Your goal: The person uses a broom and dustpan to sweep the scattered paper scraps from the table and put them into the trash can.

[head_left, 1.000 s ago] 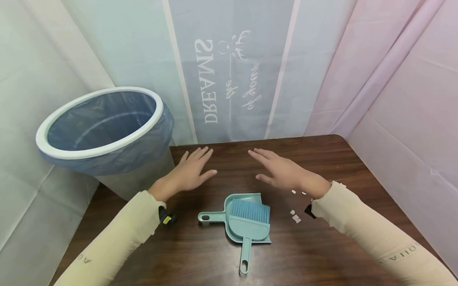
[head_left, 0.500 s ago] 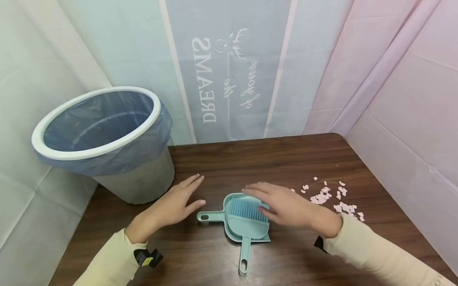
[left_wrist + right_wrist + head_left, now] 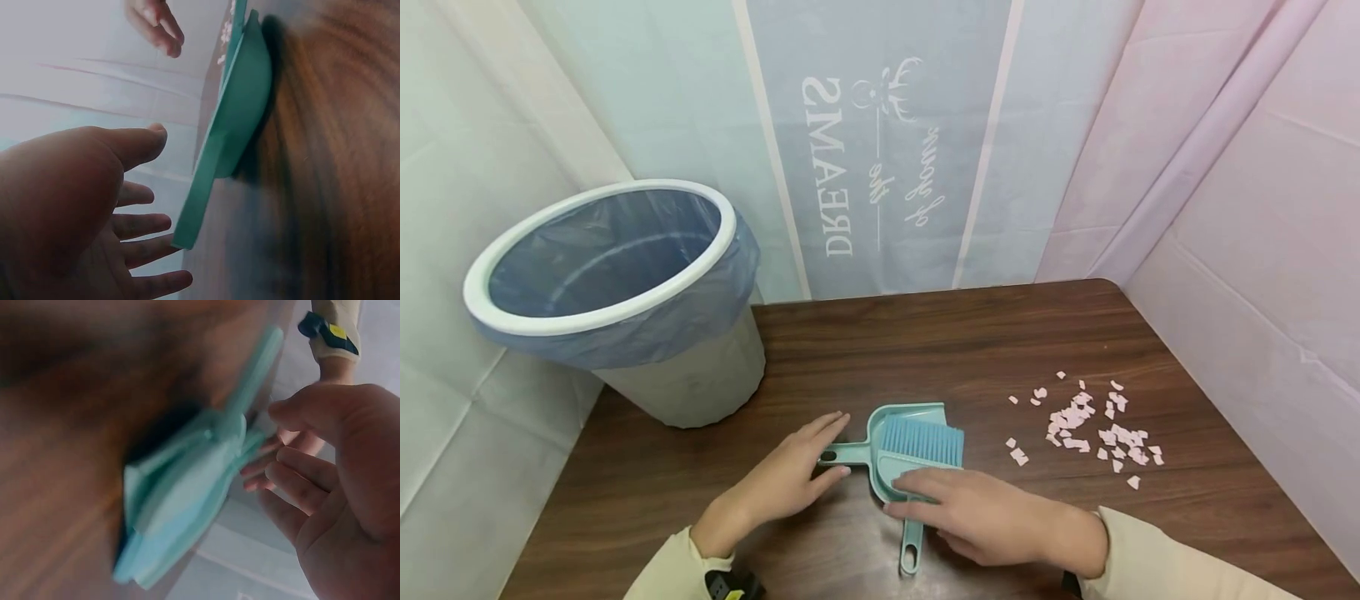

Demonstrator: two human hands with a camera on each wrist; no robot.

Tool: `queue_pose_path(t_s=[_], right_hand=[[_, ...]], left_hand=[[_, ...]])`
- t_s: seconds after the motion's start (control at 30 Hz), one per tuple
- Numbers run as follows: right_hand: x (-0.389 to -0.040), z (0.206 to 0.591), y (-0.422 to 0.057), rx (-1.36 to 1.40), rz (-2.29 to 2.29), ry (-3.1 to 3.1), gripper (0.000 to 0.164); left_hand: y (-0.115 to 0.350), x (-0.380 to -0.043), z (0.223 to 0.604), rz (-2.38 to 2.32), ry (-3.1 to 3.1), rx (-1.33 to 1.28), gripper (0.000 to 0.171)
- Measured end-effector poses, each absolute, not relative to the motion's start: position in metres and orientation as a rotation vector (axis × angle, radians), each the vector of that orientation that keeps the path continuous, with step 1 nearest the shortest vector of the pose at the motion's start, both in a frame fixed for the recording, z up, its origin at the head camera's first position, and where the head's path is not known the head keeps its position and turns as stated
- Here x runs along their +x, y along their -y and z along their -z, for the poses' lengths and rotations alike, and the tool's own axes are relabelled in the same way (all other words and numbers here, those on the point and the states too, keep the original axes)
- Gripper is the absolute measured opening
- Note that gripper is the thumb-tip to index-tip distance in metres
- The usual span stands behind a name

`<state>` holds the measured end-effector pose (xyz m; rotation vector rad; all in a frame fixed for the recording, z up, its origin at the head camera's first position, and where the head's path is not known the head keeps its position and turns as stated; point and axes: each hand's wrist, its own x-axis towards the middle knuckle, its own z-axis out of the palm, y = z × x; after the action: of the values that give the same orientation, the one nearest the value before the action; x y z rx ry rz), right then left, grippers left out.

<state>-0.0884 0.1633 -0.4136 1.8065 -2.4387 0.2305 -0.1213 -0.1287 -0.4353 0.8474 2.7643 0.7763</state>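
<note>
A teal dustpan [image 3: 927,409] lies on the table with its handle [image 3: 852,453] pointing left. On top of it rests a matching hand brush [image 3: 921,442], bristles away from the wearer and handle towards the wearer. My left hand [image 3: 782,477] reaches the dustpan handle's end with fingers and thumb spread; in the left wrist view, the handle lies just past the fingertips [image 3: 181,280]. Over the brush's handle hovers my right hand [image 3: 988,515], fingers extended and covering part of it. The right wrist view shows a gap between the right hand [image 3: 350,481] and the brush.
Small white paper scraps [image 3: 1070,418] are scattered to the right of the dustpan. At the back left stands a grey bin [image 3: 703,387] with a white rim and a blue bag liner. Fabric walls [image 3: 887,167] enclose the dark wood table [image 3: 880,350].
Both hands have come back from the far part of the table and down towards the dustpan and brush. The scraps, covered by the right arm before, now show. Dustpan and brush stay put.
</note>
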Motion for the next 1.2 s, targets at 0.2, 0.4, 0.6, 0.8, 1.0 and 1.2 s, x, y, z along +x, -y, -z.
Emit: queue_pose_path(t_s=[0.2,0.4,0.6,0.8,1.0,1.2], right_hand=[[-0.077,0.431,-0.159,1.820,-0.146,2.344,0.052],[-0.071,0.444,-0.157,1.800,-0.050,2.295,0.037],[-0.070,0.449,-0.154,1.787,0.119,2.249,0.037],[-0.072,0.453,-0.153,1.794,0.110,2.184,0.034],[-0.076,0.455,-0.151,1.798,0.130,2.097,0.032],[-0.081,0.454,-0.150,1.806,0.185,2.035,0.030]], left_hand=[[0.121,-0.117,0.443,-0.778,-2.755,0.856,0.064],[0.116,-0.115,0.449,-0.738,-2.780,0.888,0.059],[0.114,-0.115,0.454,-0.720,-2.826,0.923,0.051],[0.112,-0.117,0.457,-0.706,-2.855,0.938,0.048],[0.110,-0.120,0.460,-0.708,-2.871,0.935,0.045],[0.109,-0.123,0.462,-0.689,-2.900,0.926,0.042]])
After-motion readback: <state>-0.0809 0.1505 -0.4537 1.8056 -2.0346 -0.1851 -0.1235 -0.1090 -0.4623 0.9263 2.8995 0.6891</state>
